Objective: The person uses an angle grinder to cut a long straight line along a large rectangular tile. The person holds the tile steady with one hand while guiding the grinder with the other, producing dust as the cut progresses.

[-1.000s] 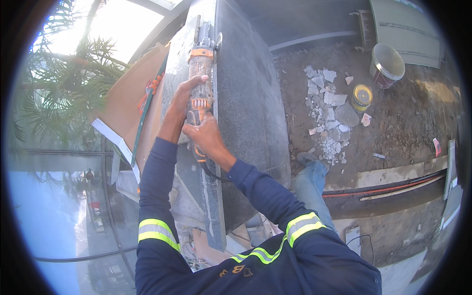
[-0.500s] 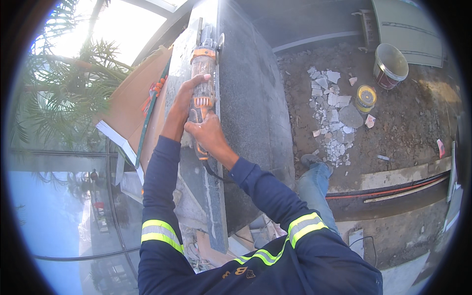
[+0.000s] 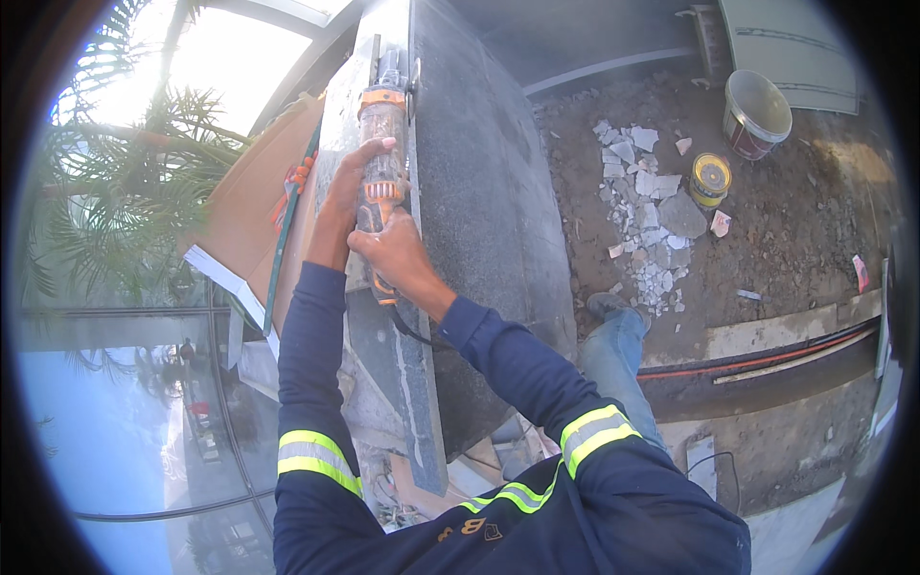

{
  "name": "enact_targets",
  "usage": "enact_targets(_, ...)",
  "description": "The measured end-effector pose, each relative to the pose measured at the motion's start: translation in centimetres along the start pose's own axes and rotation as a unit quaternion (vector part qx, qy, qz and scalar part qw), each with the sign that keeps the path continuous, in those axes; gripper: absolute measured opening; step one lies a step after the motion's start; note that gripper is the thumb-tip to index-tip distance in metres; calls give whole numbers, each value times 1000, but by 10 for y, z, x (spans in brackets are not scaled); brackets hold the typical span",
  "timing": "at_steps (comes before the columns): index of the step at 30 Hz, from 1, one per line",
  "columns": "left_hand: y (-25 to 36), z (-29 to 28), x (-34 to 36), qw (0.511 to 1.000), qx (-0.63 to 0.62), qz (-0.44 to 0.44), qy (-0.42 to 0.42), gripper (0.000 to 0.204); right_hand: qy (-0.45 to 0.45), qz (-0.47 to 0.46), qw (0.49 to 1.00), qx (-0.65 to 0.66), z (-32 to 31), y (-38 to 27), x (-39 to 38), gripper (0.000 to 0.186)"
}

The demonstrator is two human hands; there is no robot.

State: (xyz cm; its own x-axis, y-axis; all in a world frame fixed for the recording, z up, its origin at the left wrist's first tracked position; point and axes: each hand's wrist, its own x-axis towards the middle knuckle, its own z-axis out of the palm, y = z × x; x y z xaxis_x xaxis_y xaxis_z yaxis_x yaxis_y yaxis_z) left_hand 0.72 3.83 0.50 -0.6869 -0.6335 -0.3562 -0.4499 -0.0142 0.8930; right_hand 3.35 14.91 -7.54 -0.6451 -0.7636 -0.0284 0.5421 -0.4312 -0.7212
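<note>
An angle grinder (image 3: 385,125) with a dusty grey body and orange collars lies lengthwise along the long edge of a dark grey stone slab (image 3: 479,192). My left hand (image 3: 355,177) is wrapped round its body from the left, thumb on top. Behind it, my right hand (image 3: 398,251) grips the rear handle, from which a black cord (image 3: 412,331) runs down to the right. The grinder's disc (image 3: 415,75) shows almost edge-on at the slab's edge; whether it touches the stone I cannot tell. Haze hangs beyond the far end.
On the left, a green straight bar (image 3: 287,240) and an orange-handled tool (image 3: 299,177) lie by a cardboard sheet (image 3: 240,211). Broken tile pieces (image 3: 656,211), a yellow can (image 3: 710,180) and a white bucket (image 3: 757,115) are on the dirt at right. Glass panels (image 3: 115,402) stand lower left.
The grinder and both hands have shifted slightly left and up in the picture, as has the slab's far edge. The disc now appears narrower. Both hands keep their grip.
</note>
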Motion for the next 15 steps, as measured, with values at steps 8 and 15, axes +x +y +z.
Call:
enact_targets(8, -2, -2, -3, 1000, -21, 2, 3, 55, 14, 5, 1000, -5, 8, 11, 9, 37)
enact_targets(15, 0, -4, -10, 999, -35, -17, 17, 55, 28, 9, 999, -13, 14, 7, 1, 30)
